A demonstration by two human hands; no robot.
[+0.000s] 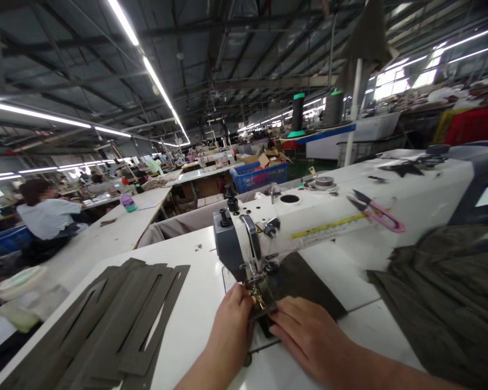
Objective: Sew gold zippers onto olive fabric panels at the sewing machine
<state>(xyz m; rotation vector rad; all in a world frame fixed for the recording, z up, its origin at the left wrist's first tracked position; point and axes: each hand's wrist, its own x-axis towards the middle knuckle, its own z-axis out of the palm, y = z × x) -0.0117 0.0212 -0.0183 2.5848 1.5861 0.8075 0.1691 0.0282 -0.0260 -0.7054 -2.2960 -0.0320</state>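
At the sewing machine (309, 225), left fingers (244, 295) pinch and right fingers (284, 319) lie flat on dark fabric (305, 284), with a blue crate (244, 184) holding red items (262, 177) beyond.

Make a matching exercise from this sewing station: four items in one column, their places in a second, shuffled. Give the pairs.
Items
1. Pink-handled thread snips
2. Slotted olive fabric pieces
3. Blue plastic crate
4. Left hand

Places
A. Far off, beyond the sewing machine
B. At the machine's presser foot
C. Lying on top of the machine's arm
D. Overlapping on the white table, left of the machine

Pairs: 1-C, 2-D, 3-A, 4-B
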